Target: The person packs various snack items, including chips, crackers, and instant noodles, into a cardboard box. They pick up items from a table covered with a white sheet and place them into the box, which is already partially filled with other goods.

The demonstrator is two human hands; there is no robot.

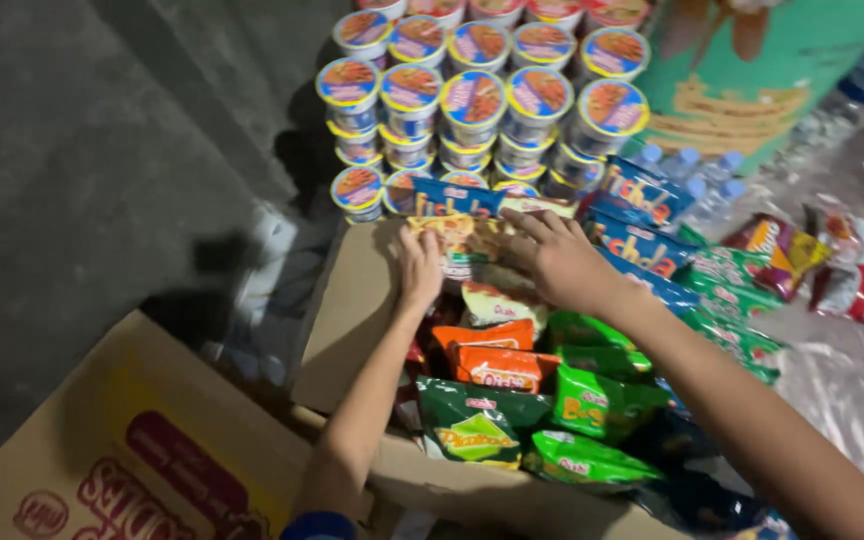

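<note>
Both my hands reach into an open cardboard box (352, 320) full of snack packets. My left hand (418, 268) and my right hand (552, 258) press on the two sides of a yellow-orange snack packet (459, 240) at the far end of the box. Closer to me in the box lie an orange packet (497, 365), a dark green packet (472, 430) and several bright green packets (602, 400). Blue snack bags (642, 215) lean just beyond my right hand.
Stacked instant noodle cups (472, 100) stand behind the box. A second cardboard box (132, 450) sits at lower left. Water bottles (702, 180), a large green container (782, 70) and loose snack packets (832, 260) lie at right on plastic sheeting. Grey concrete floor (82, 170) spreads left.
</note>
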